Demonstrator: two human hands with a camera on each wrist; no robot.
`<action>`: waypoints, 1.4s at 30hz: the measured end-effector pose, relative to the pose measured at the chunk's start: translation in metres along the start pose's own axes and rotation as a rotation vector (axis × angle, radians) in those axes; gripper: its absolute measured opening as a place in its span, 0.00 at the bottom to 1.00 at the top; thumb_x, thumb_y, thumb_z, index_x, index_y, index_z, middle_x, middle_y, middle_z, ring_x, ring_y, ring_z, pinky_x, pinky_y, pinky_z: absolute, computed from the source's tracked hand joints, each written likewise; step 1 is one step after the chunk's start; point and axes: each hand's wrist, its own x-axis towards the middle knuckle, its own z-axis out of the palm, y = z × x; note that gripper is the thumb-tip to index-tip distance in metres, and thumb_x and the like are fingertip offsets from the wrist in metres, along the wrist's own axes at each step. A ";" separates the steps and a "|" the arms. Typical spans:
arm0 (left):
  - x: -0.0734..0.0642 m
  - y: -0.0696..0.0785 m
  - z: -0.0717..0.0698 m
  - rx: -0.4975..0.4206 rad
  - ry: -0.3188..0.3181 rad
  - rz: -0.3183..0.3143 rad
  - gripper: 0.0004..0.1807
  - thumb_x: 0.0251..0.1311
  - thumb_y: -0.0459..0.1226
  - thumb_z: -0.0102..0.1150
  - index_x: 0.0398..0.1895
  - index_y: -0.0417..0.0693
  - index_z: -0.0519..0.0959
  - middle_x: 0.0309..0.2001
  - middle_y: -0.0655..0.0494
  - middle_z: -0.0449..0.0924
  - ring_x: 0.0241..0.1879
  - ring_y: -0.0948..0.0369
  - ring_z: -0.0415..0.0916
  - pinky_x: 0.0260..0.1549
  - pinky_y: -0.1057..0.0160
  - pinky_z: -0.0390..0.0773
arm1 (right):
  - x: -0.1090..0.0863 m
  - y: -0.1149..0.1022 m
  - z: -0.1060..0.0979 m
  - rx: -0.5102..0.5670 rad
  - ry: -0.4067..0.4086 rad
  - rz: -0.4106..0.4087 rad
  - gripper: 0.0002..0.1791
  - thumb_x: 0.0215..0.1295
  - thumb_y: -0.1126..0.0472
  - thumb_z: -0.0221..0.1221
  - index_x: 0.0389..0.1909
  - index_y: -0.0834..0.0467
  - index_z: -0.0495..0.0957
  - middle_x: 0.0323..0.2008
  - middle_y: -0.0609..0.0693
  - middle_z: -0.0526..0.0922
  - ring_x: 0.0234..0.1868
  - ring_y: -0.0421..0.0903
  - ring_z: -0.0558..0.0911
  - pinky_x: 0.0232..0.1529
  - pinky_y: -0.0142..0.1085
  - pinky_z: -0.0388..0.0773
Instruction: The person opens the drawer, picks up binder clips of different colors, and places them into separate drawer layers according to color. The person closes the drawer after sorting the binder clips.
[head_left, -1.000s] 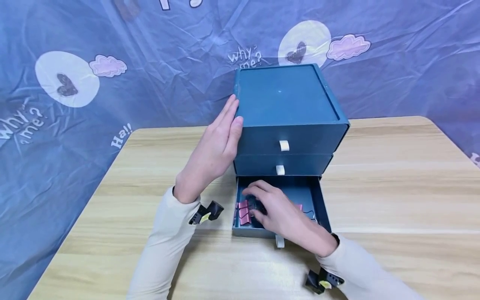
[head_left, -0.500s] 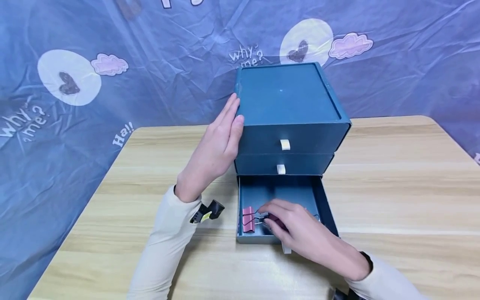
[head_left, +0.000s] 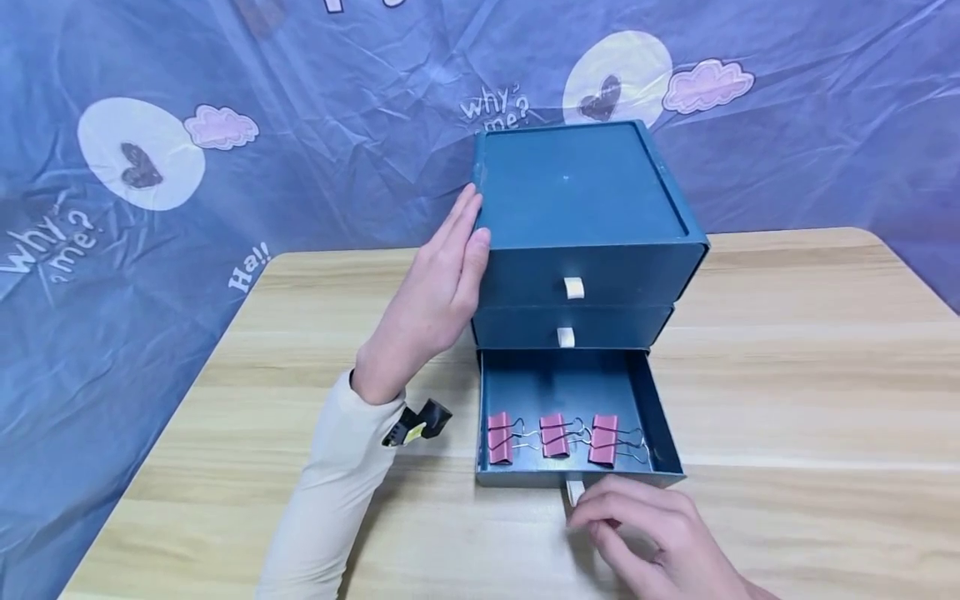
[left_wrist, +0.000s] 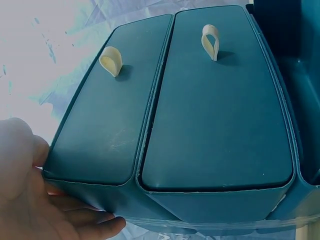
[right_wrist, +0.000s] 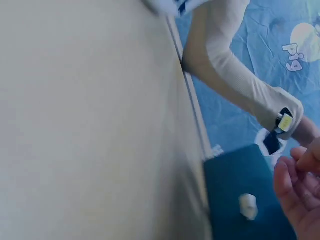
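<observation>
A dark teal drawer cabinet [head_left: 585,192] stands on the table with its bottom drawer [head_left: 555,383] pulled out. Three pink binder clips lie in a row near that drawer's front: a left clip [head_left: 499,439], a middle clip [head_left: 554,437] and a right clip [head_left: 603,440]. My left hand [head_left: 431,292] rests against the cabinet's left side, fingers extended. Just in front of the drawer is my right hand [head_left: 660,533], fingers loosely bent and holding nothing visible. Its fingertips are close to the white pull tab [head_left: 575,490]. The right wrist view shows that tab [right_wrist: 248,206] apart from the hand.
Two upper drawers are closed, each with a white loop, an upper tab [head_left: 574,287] and a lower tab [head_left: 566,337]. A wood-grain table [head_left: 810,375] lies underneath. Behind it hangs a blue printed cloth [head_left: 360,125].
My right hand has moved from inside the drawer, over the clips, to in front of it, uncovering all three clips. My left hand stays at the cabinet's side.
</observation>
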 end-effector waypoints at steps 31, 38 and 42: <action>0.001 0.003 -0.004 0.052 -0.056 -0.012 0.31 0.77 0.47 0.26 0.74 0.35 0.50 0.76 0.45 0.44 0.75 0.61 0.38 0.72 0.66 0.41 | 0.004 0.032 0.005 1.593 -0.339 0.776 0.21 0.78 0.62 0.34 0.57 0.67 0.72 0.56 0.60 0.79 0.60 0.52 0.77 0.66 0.42 0.66; 0.002 0.004 -0.004 0.052 -0.049 -0.004 0.31 0.77 0.46 0.26 0.74 0.34 0.49 0.76 0.45 0.44 0.75 0.62 0.38 0.72 0.66 0.42 | 0.008 0.029 0.000 1.531 -0.322 0.788 0.21 0.78 0.61 0.36 0.56 0.68 0.72 0.54 0.60 0.80 0.58 0.52 0.79 0.64 0.43 0.69; 0.001 0.004 -0.005 0.058 -0.050 -0.011 0.31 0.77 0.46 0.26 0.74 0.35 0.49 0.76 0.45 0.44 0.75 0.62 0.38 0.72 0.67 0.41 | 0.009 0.029 -0.002 1.508 -0.321 0.781 0.20 0.78 0.61 0.37 0.56 0.69 0.72 0.53 0.61 0.80 0.57 0.52 0.79 0.63 0.44 0.69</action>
